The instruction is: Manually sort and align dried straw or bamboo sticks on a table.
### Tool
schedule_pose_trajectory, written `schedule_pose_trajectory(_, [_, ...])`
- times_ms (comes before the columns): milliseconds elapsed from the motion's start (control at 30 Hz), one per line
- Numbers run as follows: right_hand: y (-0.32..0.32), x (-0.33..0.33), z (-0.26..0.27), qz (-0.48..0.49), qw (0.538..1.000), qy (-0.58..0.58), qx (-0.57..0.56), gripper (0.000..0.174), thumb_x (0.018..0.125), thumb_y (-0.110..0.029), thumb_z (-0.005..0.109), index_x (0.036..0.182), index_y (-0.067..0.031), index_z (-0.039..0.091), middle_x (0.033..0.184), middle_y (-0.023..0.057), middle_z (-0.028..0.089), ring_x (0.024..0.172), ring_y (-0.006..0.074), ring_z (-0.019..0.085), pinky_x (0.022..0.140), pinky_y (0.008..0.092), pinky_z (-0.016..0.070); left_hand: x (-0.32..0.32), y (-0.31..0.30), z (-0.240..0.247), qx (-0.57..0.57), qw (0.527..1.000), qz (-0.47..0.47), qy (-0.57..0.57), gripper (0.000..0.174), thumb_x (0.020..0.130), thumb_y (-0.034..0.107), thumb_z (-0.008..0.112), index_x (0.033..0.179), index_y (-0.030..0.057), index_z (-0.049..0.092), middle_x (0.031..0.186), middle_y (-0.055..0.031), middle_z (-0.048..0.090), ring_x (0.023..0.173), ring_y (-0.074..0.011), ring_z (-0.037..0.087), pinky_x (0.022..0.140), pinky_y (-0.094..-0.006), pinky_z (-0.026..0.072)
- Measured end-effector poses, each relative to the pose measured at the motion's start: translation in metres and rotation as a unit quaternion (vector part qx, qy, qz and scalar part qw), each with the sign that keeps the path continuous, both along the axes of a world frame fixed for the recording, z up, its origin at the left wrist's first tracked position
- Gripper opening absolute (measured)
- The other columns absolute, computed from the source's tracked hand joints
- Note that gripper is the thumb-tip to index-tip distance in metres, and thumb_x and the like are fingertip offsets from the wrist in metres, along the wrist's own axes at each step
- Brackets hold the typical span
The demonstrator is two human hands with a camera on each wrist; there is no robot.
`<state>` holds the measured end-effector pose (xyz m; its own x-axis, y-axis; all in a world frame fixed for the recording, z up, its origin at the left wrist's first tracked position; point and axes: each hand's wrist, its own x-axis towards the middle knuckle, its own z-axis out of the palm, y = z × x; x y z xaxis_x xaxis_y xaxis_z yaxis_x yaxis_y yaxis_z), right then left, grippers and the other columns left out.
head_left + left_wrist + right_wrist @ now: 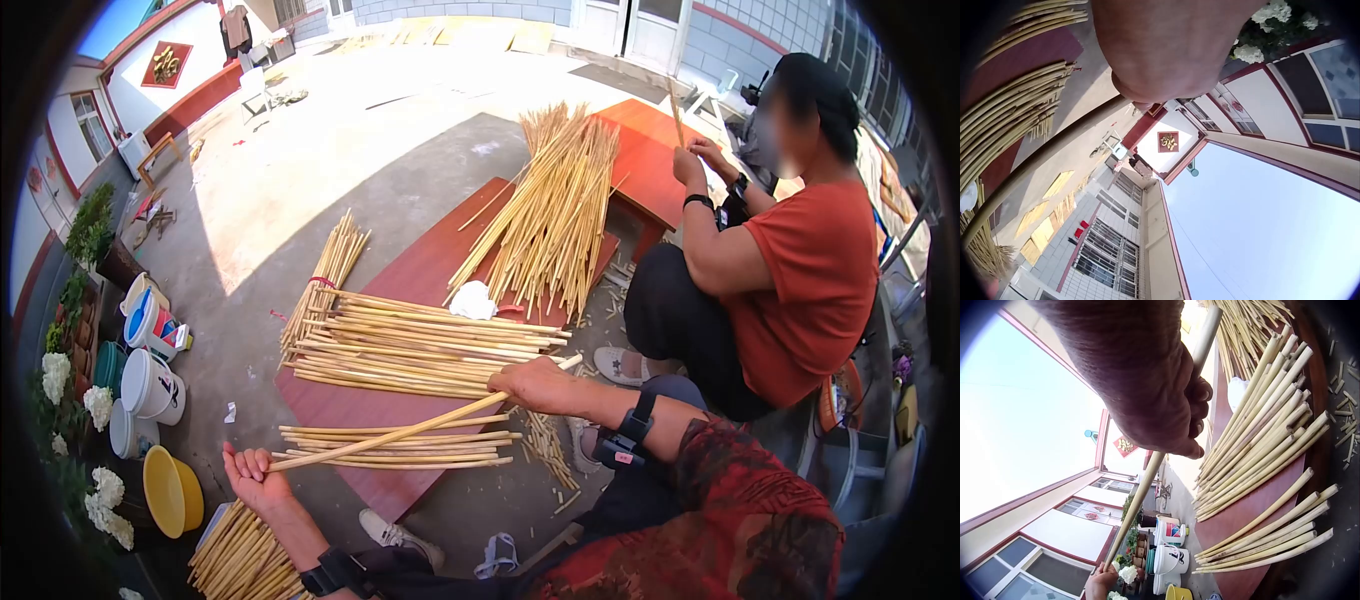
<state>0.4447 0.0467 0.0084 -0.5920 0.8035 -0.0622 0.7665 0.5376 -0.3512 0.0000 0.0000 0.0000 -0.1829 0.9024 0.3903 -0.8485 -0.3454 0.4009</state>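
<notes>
- Head view: holding stick (400, 432) aslant over small row (430, 464) on board (397, 495); gripping near upper end w/ R hand (540, 386), narrow, fingers curled; gripping lower tip w/ L hand (262, 485), also narrow.
- Head view, risk: could snag small row & drag it askew if lowered or swung, b/c of crossing so close above; could also catch big row (400, 345) w/ upper end, b/c of poking out past R hand; might then shove a few off board onto offcuts (543, 448).
- L wrist view: can't tell grip from here, w/ only wrist & heel of L hand showing, fingers hidden; can see stick running out from beneath, across to lower L corner; might slip at tip if held too lightly, prob. b/c of smooth, round skin.
- R wrist view: curled snugly round stick w/ R hand, short length jutting past; reaching L hand at far end; could bow or crack if pushed inward from both ends, b/c of being long & thin; could set small row rolling if bumped, b/c of round shapes & no tie visible.
</notes>
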Motion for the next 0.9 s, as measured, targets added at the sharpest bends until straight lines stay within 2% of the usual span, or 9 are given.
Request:
schedule_pose_trajectory(67, [0.006,-0.001,0.005,-0.026,0.999,0.032,0.014,0.017,0.074,-0.017,0.050,0.087,-0.0061,0.052,0.074,0.0125,0.056,0.072,0.0293,0.055,0.058,0.0408,0.0424,0.001,-0.001,0.010,-0.129,0.976,0.169,-0.051,0.020,0.086,0.015,0.042,0.099,0.0011,0.047,0.056,0.0001,0.037,0.049,-0.0112,0.036,0.054,-0.0277,0.0407])
schedule_pose_trajectory(100, [-0.003,0.013,0.009,-0.026,1.000,0.006,-0.003,0.017,0.074,-0.017,0.050,0.087,-0.0061,0.052,0.074,0.0125,0.056,0.072,0.0293,0.055,0.058,0.0408,0.0424,0.016,-0.010,-0.011,-0.151,0.972,0.166,-0.073,0.020,0.086,0.015,0.042,0.099,0.0011,0.047,0.056,0.0001,0.037,0.049,-0.0112,0.036,0.054,-0.0277,0.0407])
schedule_pose_trajectory(167, [0.000,0.005,0.010,-0.057,0.994,0.058,0.069,0.018,0.075,-0.018,0.051,0.088,-0.0060,0.051,0.075,0.0120,0.055,0.074,0.0290,0.055,0.059,0.0404,0.0424,0.004,-0.004,-0.009,-0.220,0.939,0.260,-0.044,0.023,0.086,0.020,0.045,0.101,0.0021,0.046,0.070,-0.0024,0.049,0.065,-0.0139,0.047,0.069,-0.0314,0.0434])
schedule_pose_trajectory(267, [-0.001,-0.014,0.008,-0.049,0.992,0.092,0.068,0.020,0.076,-0.019,0.051,0.090,-0.0048,0.049,0.078,0.0124,0.055,0.076,0.0288,0.054,0.062,0.0396,0.0425,0.079,0.002,0.042,-0.348,0.914,0.203,-0.044,0.028,0.084,0.025,0.047,0.102,0.0027,0.047,0.088,-0.0043,0.051,0.083,-0.0156,0.047,0.081,-0.0336,0.0393])
schedule_pose_trajectory(367, [-0.009,-0.040,0.005,-0.006,0.989,0.129,0.072,0.020,0.077,-0.019,0.051,0.090,-0.0040,0.047,0.080,0.0133,0.054,0.076,0.0298,0.054,0.062,0.0388,0.0427,0.128,0.003,0.049,-0.334,0.939,0.079,0.015,0.033,0.083,0.029,0.050,0.103,0.0030,0.046,0.104,-0.0080,0.048,0.098,-0.0188,0.044,0.090,-0.0377,0.0337])
schedule_pose_trajectory(467, [-0.020,-0.060,0.005,0.043,0.996,0.084,0.005,0.022,0.077,-0.019,0.050,0.093,-0.0035,0.046,0.077,0.0143,0.054,0.074,0.0308,0.054,0.062,0.0393,0.0425,0.148,0.006,0.042,-0.356,0.933,0.051,0.024,0.028,0.084,0.028,0.049,0.097,0.0032,0.048,0.085,-0.0057,0.053,0.084,-0.0166,0.050,0.083,-0.0350,0.0387])
schedule_pose_trajectory(533, [-0.024,-0.068,0.005,0.069,0.992,0.078,-0.071,0.025,0.078,-0.019,0.050,0.096,-0.0027,0.045,0.075,0.0161,0.054,0.072,0.0315,0.054,0.060,0.0401,0.0421,0.142,0.009,0.018,-0.250,0.967,0.038,-0.015,0.022,0.086,0.025,0.046,0.090,0.0037,0.049,0.061,0.0003,0.042,0.060,-0.0106,0.042,0.064,-0.0289,0.0394])
schedule_pose_trajectory(633, [-0.022,-0.079,0.001,0.065,0.985,0.139,-0.083,0.028,0.078,-0.019,0.051,0.099,-0.0020,0.044,0.075,0.0172,0.055,0.072,0.0325,0.055,0.060,0.0407,0.0419,0.162,0.012,0.033,-0.271,0.960,0.072,-0.023,0.018,0.087,0.021,0.043,0.084,0.0041,0.048,0.049,0.0035,0.028,0.047,-0.0079,0.031,0.054,-0.0259,0.0337])
schedule_pose_trajectory(900, [-0.022,-0.108,0.020,0.033,0.969,0.227,-0.087,0.027,0.077,-0.019,0.053,0.095,-0.0032,0.042,0.076,0.0188,0.056,0.072,0.0338,0.056,0.060,0.0412,0.0424,0.217,0.002,0.033,-0.258,0.965,-0.034,0.009,0.018,0.089,0.020,0.038,0.086,0.0052,0.049,0.047,0.0037,0.025,0.045,-0.0071,0.028,0.052,-0.0242,0.0302])
